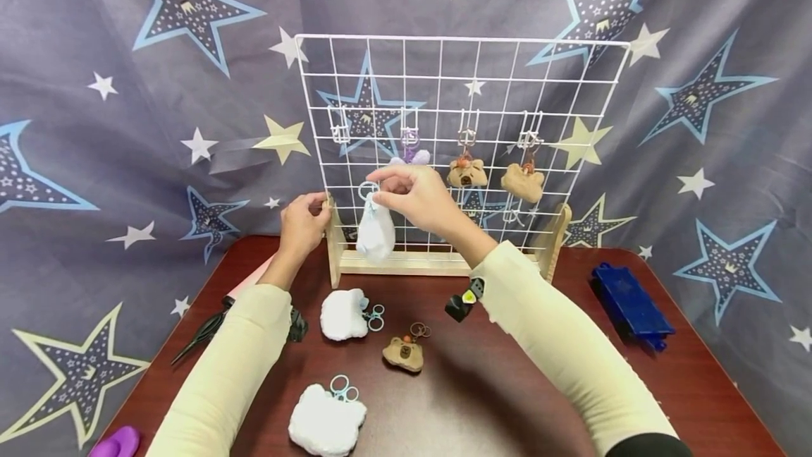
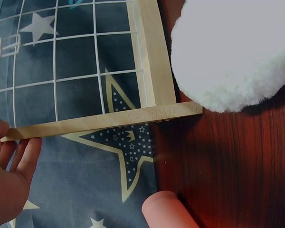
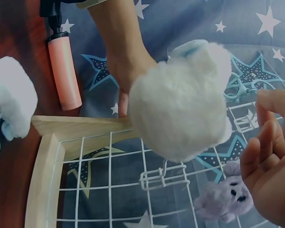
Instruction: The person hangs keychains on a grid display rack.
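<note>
My right hand [image 1: 421, 199] pinches the light-blue ring and clasp [image 3: 240, 91] of a white plush keychain [image 1: 376, 233]. The fluffy body hangs below the fingers, in front of the left part of a white wire grid rack [image 1: 441, 78]. In the right wrist view the plush [image 3: 180, 111] overlaps the grid and part of my other arm. With thumb and fingers, my left hand [image 1: 303, 224] grips the upper end of the rack's left wooden post [image 2: 104, 121]. An unoccupied white hook [image 1: 340, 131] sits at the grid's left.
On the grid hang a purple plush [image 3: 225, 197] and two brown bear plushes [image 1: 467, 173]. Two white plush keychains [image 1: 342, 314] and a brown one [image 1: 404, 354] lie on the table. A pink pump [image 3: 64, 71] lies left, a blue tray-like object [image 1: 631, 304] right, a purple object [image 1: 117, 443] front left.
</note>
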A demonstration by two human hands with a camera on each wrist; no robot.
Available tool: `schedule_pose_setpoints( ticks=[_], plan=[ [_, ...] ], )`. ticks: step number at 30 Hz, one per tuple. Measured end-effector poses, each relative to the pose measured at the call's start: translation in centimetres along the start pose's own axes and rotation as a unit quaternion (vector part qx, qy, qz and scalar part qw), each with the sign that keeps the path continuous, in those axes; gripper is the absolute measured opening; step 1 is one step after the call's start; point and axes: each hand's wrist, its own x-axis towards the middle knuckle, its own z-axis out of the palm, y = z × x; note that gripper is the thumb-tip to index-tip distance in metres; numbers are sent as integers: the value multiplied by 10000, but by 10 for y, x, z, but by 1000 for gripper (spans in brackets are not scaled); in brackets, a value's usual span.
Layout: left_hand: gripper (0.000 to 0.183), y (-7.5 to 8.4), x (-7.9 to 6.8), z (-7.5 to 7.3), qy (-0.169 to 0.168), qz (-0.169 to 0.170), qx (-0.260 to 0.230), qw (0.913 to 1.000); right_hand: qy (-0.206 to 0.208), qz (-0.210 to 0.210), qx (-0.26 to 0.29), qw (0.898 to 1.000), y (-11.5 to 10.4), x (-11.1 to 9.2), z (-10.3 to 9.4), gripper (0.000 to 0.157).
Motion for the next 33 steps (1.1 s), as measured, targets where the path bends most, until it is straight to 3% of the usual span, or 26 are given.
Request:
schedule_pose_setpoints(
  ticks=[10,19,33],
  plan=[
    [30,4,2,0,26,19,46,10000,313,-20,-104,9995,-15,30,10,27],
    [30,4,3,2,47,66,-14,10000,903,446,-1,9949,-28,53,17,26],
    [29,0,0,0,88,-9,76,9999,985,643,-206,9928,-31,68,24,25]
  ],
)
